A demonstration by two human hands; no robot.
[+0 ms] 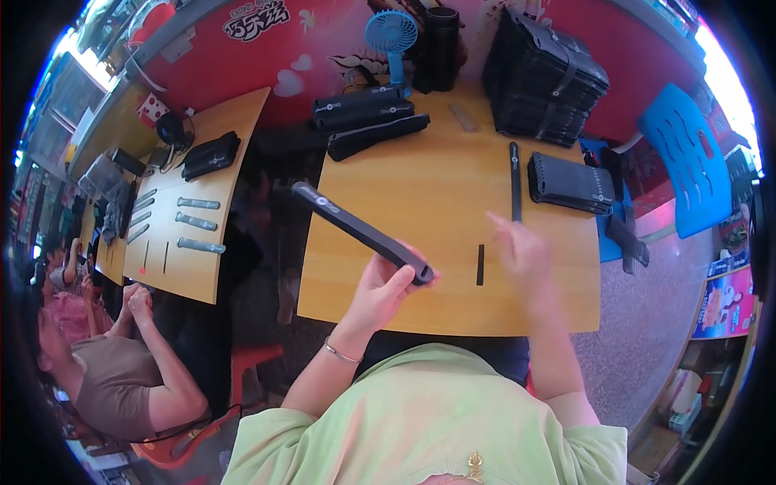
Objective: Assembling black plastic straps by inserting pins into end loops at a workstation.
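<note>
My left hand (385,284) is closed around the near end of a long, narrow black case (356,230) with pale print. The case tilts up toward the far left above the table, and a dark opening shows at its near end. My right hand (521,255) is over the right part of the table, blurred by motion, its fingers apart and nothing visible in them. To its left lies a short black strip (481,265). Just beyond it is a flat, long black strip (515,182) with a pale mark.
The wooden table (388,315) bears black cases (376,136), a blue fan (391,36), a black cylinder (439,48), a strapped black stack (541,81) and a pile of black sleeves (570,183). A blue chair (687,162) stands right; a seated person (121,372) is at the left table.
</note>
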